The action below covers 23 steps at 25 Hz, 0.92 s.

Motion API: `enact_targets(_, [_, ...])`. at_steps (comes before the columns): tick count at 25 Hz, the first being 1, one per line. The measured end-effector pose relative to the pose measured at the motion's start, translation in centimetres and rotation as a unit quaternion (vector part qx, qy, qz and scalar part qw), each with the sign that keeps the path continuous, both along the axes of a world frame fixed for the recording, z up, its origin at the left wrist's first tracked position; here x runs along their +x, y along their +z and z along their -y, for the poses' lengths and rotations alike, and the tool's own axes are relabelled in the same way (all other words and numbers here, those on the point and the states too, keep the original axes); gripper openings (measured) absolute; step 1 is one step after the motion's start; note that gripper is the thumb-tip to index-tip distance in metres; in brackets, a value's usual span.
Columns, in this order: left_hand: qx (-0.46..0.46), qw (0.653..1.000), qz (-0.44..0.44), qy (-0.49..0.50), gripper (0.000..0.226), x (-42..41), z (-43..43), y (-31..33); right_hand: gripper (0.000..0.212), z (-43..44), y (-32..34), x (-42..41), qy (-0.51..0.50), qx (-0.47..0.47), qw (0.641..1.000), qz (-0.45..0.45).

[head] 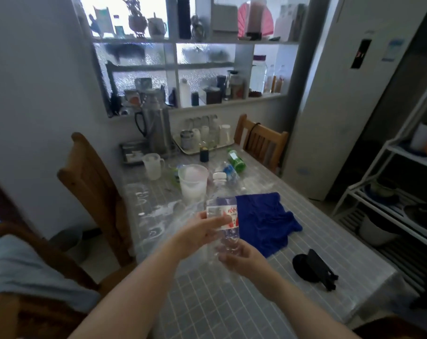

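A clear plastic bottle point(221, 211) with a red and white label is held above the tiled table point(232, 302), tilted away from me with its white cap end farthest. My left hand point(197, 233) grips the labelled middle of the bottle from the left. My right hand point(241, 256) grips the bottle's base from below and the right. A blue cloth point(263, 223) lies crumpled on the table just right of the bottle.
A large plastic jug point(192, 182) and a smaller measuring cup point(152, 165) stand behind the bottle. Two bottles point(234, 165) lie near a tray of glasses point(205, 138) and a steel thermos point(156, 130). A black object point(312, 267) rests at right. Wooden chairs point(95, 189) flank the table.
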<state>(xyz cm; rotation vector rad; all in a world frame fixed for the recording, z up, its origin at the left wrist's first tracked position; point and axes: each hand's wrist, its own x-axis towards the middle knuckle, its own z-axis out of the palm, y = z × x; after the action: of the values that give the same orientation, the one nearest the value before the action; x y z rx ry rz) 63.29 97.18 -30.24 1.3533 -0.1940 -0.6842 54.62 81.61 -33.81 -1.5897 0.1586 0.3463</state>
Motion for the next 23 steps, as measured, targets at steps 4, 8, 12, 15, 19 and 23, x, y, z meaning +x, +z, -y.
enact_targets(4, [0.031,0.998,0.046,0.005,0.044,0.5,-2.0,2.9,0.034,-1.8,1.8,0.9,0.013,0.006,0.999,0.041])
enact_targets(8, [0.024,0.997,0.074,0.030,0.043,0.8,-3.4,4.2,0.031,-3.0,3.3,1.6,0.021,0.023,0.997,0.071])
enact_targets(12, [0.012,0.996,0.081,0.046,0.034,0.7,-4.2,5.0,0.043,-3.7,3.4,2.4,0.026,0.036,0.995,0.085])
enact_targets(15, [0.008,0.994,0.093,0.053,0.039,0.7,-4.6,4.9,0.049,-4.0,3.2,2.6,0.025,0.047,0.995,0.083])
enact_targets(19, [-0.002,0.993,0.101,0.059,0.040,0.5,-4.9,4.6,0.047,-4.1,3.0,2.4,0.036,0.064,0.994,0.079])
enact_targets(23, [0.001,0.993,0.108,0.054,0.023,0.1,-5.0,4.5,0.050,-4.3,2.8,2.1,0.037,0.074,0.994,0.077])
